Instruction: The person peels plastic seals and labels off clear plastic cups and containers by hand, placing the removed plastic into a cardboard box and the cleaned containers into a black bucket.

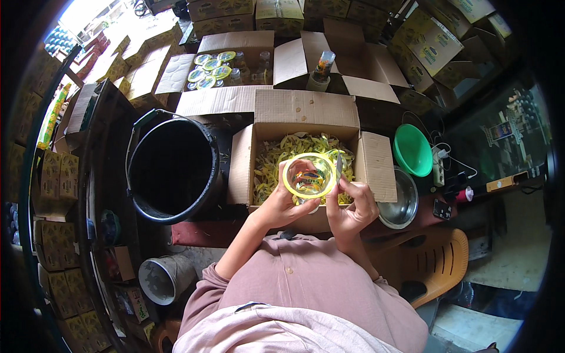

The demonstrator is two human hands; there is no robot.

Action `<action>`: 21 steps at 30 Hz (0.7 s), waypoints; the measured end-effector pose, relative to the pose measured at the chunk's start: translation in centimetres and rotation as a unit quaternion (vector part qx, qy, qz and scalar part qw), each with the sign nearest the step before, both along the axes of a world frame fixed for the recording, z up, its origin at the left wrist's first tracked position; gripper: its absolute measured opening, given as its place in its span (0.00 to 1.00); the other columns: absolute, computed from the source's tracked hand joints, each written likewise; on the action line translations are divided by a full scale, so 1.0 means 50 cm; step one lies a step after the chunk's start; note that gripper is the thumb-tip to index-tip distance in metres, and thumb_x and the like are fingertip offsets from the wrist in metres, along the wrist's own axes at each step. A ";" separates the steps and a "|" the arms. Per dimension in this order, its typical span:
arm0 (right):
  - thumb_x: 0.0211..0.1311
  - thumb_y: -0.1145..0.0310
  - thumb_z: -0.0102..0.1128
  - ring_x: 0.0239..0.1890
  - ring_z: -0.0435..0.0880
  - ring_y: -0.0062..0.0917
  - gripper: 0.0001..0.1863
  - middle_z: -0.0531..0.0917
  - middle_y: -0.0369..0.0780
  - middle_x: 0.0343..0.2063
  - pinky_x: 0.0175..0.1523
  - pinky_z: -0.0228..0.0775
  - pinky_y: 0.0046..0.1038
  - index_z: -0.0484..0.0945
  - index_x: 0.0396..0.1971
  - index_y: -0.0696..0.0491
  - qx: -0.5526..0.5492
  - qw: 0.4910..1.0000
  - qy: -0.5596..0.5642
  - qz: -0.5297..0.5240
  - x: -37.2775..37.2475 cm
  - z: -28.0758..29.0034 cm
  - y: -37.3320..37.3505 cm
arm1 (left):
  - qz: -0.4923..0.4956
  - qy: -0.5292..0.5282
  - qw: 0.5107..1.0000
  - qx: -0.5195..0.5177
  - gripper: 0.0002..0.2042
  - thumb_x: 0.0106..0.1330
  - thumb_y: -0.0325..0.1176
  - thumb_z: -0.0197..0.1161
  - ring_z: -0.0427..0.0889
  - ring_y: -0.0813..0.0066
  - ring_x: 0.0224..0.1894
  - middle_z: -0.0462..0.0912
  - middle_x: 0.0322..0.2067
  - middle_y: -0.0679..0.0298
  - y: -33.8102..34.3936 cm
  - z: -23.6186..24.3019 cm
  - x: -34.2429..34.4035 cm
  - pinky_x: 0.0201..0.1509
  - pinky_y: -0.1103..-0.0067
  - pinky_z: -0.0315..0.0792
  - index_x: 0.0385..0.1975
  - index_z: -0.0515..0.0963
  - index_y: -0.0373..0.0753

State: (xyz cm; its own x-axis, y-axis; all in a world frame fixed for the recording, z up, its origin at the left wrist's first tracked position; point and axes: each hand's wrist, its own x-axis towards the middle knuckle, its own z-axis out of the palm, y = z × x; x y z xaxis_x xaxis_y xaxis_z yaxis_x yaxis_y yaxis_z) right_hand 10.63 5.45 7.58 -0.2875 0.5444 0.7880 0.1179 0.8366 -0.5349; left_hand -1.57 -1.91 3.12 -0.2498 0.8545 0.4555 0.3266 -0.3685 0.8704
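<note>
My left hand (276,206) is closed around a clear plastic cup (313,182) with a yellow rim and a printed label, tilted with its round face toward me. My right hand (352,209) is at the right side of the rim, fingers bent, holding a thin, flat metal tool (339,165), apparently a blade, against the edge. Below both hands an open cardboard box (306,107) holds many thin yellow scraps (273,154).
A black bucket (165,176) stands left, a green bowl (412,147) and steel bowl (400,215) right. Behind are boxes with lidded cups (209,75) and bottles (321,67). A plastic chair (441,265), grey bucket (165,279) and power strip (438,173) are near.
</note>
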 end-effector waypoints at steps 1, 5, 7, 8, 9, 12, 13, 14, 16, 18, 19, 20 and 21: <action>0.40 0.81 0.62 0.21 0.78 0.22 0.10 0.78 0.38 0.20 0.27 0.70 0.20 0.78 0.27 0.57 0.001 1.000 -0.003 -0.003 0.000 0.001 0.001 | 0.000 0.000 1.000 0.000 0.35 0.50 0.27 0.63 0.63 0.69 0.52 0.59 0.47 0.57 -0.002 0.004 -0.003 0.55 0.77 0.61 0.54 0.47 0.35; 0.40 0.81 0.62 0.22 0.78 0.22 0.10 0.78 0.38 0.21 0.27 0.70 0.21 0.78 0.27 0.57 -0.011 1.000 -0.013 -0.004 0.002 -0.004 0.008 | 0.015 0.050 0.999 -0.016 0.35 0.49 0.28 0.63 0.64 0.66 0.52 0.59 0.46 0.57 -0.006 0.003 -0.001 0.56 0.77 0.59 0.54 0.47 0.34; 0.39 0.81 0.62 0.22 0.78 0.23 0.10 0.78 0.39 0.21 0.28 0.70 0.21 0.78 0.27 0.57 -0.026 0.999 -0.013 0.019 0.005 0.004 0.012 | 0.003 0.009 1.000 -0.015 0.35 0.49 0.28 0.63 0.64 0.66 0.52 0.59 0.46 0.57 -0.007 0.000 -0.002 0.57 0.76 0.59 0.54 0.47 0.33; 0.39 0.81 0.62 0.22 0.79 0.23 0.10 0.78 0.39 0.21 0.28 0.70 0.21 0.78 0.27 0.56 -0.042 0.998 -0.012 0.041 0.005 0.007 0.014 | 0.002 0.039 0.999 -0.017 0.36 0.48 0.28 0.63 0.64 0.65 0.52 0.59 0.46 0.56 -0.007 0.001 -0.008 0.57 0.76 0.58 0.54 0.46 0.33; 0.39 0.81 0.62 0.22 0.79 0.23 0.10 0.78 0.39 0.21 0.28 0.70 0.21 0.78 0.27 0.56 -0.042 0.998 -0.012 0.042 0.006 0.005 0.016 | 0.001 0.069 0.997 -0.020 0.37 0.48 0.28 0.63 0.64 0.65 0.52 0.59 0.46 0.56 -0.008 0.002 -0.011 0.57 0.76 0.58 0.54 0.46 0.33; 0.39 0.83 0.62 0.21 0.76 0.18 0.12 0.76 0.37 0.20 0.26 0.66 0.17 0.77 0.29 0.58 -0.027 0.998 -0.001 0.056 0.006 -0.002 0.020 | -0.011 0.026 0.999 -0.017 0.36 0.47 0.28 0.63 0.64 0.65 0.52 0.60 0.46 0.56 -0.011 0.006 -0.006 0.58 0.75 0.58 0.54 0.47 0.33; 0.39 0.82 0.62 0.22 0.76 0.18 0.12 0.76 0.37 0.20 0.26 0.66 0.17 0.77 0.29 0.58 -0.028 0.998 -0.006 0.055 0.007 -0.001 0.020 | -0.011 0.026 0.999 -0.017 0.36 0.47 0.28 0.63 0.64 0.65 0.52 0.60 0.46 0.56 -0.011 0.008 -0.007 0.58 0.75 0.58 0.54 0.47 0.33; 0.39 0.82 0.62 0.22 0.76 0.18 0.12 0.76 0.37 0.20 0.26 0.66 0.17 0.77 0.29 0.58 -0.029 0.998 -0.010 0.053 0.007 0.000 0.020 | -0.015 0.010 1.000 -0.023 0.35 0.46 0.29 0.63 0.63 0.64 0.53 0.60 0.46 0.56 -0.012 0.011 -0.008 0.58 0.75 0.58 0.53 0.50 0.33; 0.39 0.82 0.62 0.23 0.78 0.20 0.12 0.78 0.38 0.21 0.28 0.69 0.19 0.78 0.29 0.57 -0.040 0.997 -0.013 0.057 0.008 0.002 0.021 | -0.018 -0.006 0.999 -0.030 0.34 0.45 0.29 0.63 0.61 0.63 0.53 0.60 0.46 0.56 -0.012 0.011 -0.008 0.58 0.75 0.57 0.52 0.53 0.33; 0.40 0.81 0.62 0.24 0.80 0.23 0.12 0.79 0.39 0.21 0.29 0.71 0.21 0.78 0.29 0.56 -0.051 0.997 -0.015 0.061 0.010 0.004 0.023 | -0.029 -0.016 0.999 -0.012 0.30 0.43 0.31 0.63 0.58 0.61 0.55 0.61 0.47 0.56 -0.012 0.010 -0.009 0.60 0.72 0.54 0.49 0.60 0.33; 0.39 0.81 0.62 0.24 0.80 0.22 0.12 0.79 0.38 0.21 0.29 0.71 0.21 0.79 0.29 0.55 -0.055 0.996 -0.024 0.070 0.012 0.005 0.025 | -0.029 -0.017 0.999 -0.012 0.30 0.43 0.31 0.63 0.58 0.61 0.55 0.61 0.47 0.56 -0.012 0.008 -0.010 0.60 0.72 0.54 0.49 0.60 0.33; 0.39 0.81 0.62 0.24 0.79 0.22 0.13 0.79 0.38 0.21 0.30 0.71 0.20 0.79 0.30 0.55 -0.059 0.995 -0.032 0.079 0.014 0.005 0.027 | -0.040 -0.029 0.999 -0.016 0.30 0.42 0.31 0.63 0.58 0.60 0.55 0.62 0.47 0.56 -0.012 0.005 -0.011 0.61 0.71 0.52 0.49 0.61 0.33; 0.39 0.81 0.62 0.24 0.79 0.22 0.13 0.79 0.38 0.21 0.30 0.71 0.20 0.79 0.30 0.55 -0.059 0.995 -0.032 0.079 0.015 0.005 0.028 | -0.051 -0.041 0.998 -0.020 0.30 0.41 0.32 0.63 0.57 0.59 0.55 0.63 0.47 0.56 -0.012 0.003 -0.011 0.61 0.70 0.50 0.48 0.62 0.34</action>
